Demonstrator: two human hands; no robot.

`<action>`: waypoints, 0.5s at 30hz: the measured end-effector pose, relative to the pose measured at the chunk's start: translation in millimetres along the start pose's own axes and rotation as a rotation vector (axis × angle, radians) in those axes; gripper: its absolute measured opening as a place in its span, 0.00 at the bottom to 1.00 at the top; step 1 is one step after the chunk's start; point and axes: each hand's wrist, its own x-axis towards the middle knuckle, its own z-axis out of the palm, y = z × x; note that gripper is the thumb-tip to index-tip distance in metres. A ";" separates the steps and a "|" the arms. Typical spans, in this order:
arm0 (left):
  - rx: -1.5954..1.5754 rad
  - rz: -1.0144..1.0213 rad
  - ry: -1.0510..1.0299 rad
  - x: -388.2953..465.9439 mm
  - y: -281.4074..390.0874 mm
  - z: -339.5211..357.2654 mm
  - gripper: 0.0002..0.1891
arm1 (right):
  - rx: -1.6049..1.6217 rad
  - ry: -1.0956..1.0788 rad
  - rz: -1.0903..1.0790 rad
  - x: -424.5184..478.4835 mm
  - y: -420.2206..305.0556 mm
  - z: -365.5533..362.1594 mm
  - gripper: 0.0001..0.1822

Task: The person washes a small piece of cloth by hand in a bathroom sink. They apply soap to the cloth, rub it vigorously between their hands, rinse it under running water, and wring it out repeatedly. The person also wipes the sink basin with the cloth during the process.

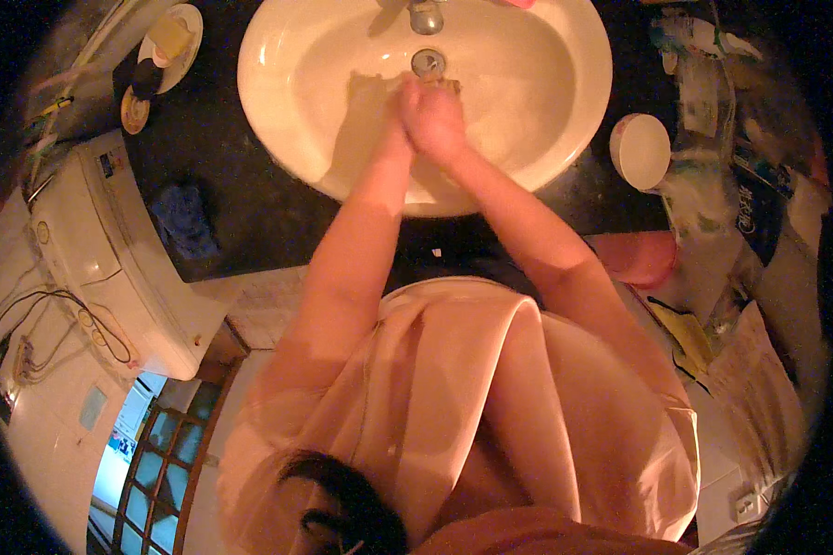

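My left hand (407,105) and my right hand (439,119) are pressed together low over the basin of a white ceramic sink (267,90). The right hand lies over the left and covers much of it. Blur and overlap hide the fingers, so I cannot tell whether anything small is between them. Just beyond the fingertips is the metal drain (428,63). Farther up, a metal faucet (427,17) reaches over the bowl. Both forearms are bare and come in over the sink's near rim.
A dark countertop (243,201) surrounds the sink. On the left are a blue cloth (184,218), a dish with a yellowish block (170,38) and a white washing machine (104,257). A white bowl (640,152) and a pink-red item (638,258) sit at right.
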 end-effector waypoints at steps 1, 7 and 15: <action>-0.034 -0.014 -0.001 -0.8 2.3 -3.7 0.19 | -0.005 -0.008 -0.008 -0.8 1.0 3.3 0.25; 0.016 -0.159 0.133 17.8 18.0 20.6 0.20 | -0.032 -0.009 -0.046 43.8 86.3 43.7 0.23; 0.154 0.126 0.008 19.7 41.7 -14.9 0.12 | 1.462 -1.035 0.576 28.0 83.7 -13.5 0.16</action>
